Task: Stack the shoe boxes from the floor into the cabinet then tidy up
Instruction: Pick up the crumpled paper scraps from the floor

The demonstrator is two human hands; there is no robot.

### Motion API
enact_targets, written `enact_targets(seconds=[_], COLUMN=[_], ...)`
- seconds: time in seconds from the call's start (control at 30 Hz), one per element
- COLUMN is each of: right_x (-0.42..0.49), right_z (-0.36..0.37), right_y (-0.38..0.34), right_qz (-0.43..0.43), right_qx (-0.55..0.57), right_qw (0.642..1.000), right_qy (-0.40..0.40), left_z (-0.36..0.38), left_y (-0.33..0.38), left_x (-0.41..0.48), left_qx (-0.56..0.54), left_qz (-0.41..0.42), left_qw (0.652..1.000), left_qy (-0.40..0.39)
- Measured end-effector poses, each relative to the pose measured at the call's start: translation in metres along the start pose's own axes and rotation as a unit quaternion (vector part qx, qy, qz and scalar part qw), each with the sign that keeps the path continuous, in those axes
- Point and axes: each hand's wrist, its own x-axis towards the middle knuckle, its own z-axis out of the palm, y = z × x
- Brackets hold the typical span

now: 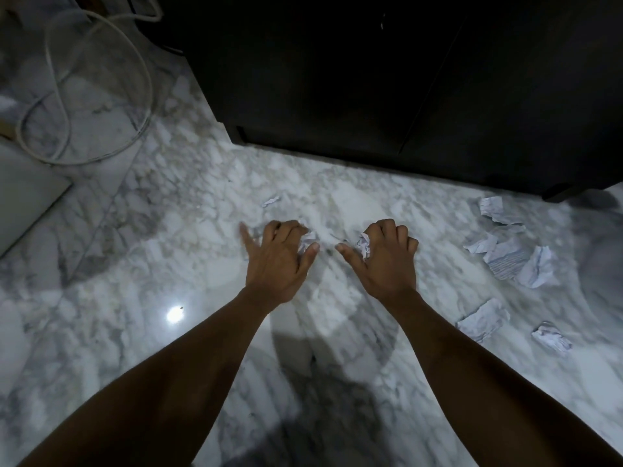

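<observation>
Down in front of the big black cabinet [371, 79], a crumpled white paper ball [308, 239] is gripped by the curled left hand [279, 257]. A second paper ball [364, 244] is gripped by the right hand [384, 257]. More paper scraps [512, 257] are scattered near the cabinet's right corner.

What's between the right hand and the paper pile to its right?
Only bare marble floor, in the head view; right hand and paper pile don't touch.
</observation>
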Motion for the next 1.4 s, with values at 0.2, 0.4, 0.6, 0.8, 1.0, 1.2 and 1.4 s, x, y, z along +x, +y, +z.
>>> enact_targets(seconds=[0.2,0.4,0.6,0.8,1.0,1.2,1.4], right_x=[-0.003,-0.015,-0.012,-0.016,-0.019,-0.021,-0.026], right_z=[0.002,0.004,0.01,-0.004,0.008,0.009,0.009], right_y=[-0.007,-0.012,-0.009,-0.009,-0.007,-0.001,0.002], right_qz=[0.026,0.017,-0.026,-0.043,-0.039,-0.111,-0.172], right_qx=[-0.055,-0.056,-0.042,0.028,-0.004,-0.03,-0.073], right_qw=[0.998,0.998,0.999,0.999,0.999,0.993,0.982], right_qy=[0.023,0.026,0.016,-0.01,0.024,-0.004,0.009], left_z=[0.008,0.011,0.011,0.01,0.011,0.015,0.011], left_y=[-0.011,-0.008,-0.008,-0.008,-0.007,-0.01,-0.011], left_x=[-0.03,-0.033,-0.032,-0.033,-0.035,-0.035,-0.038], left_qx=[-0.055,-0.073,-0.088,-0.081,-0.028,-0.086,-0.046], left_qz=[-0.052,-0.092,-0.096,-0.083,-0.064,-0.06,-0.007], left_qw=[0.997,0.991,0.989,0.992,0.994,0.99,0.998], left_qy=[0.018,0.06,0.07,0.057,0.083,0.093,0.048])
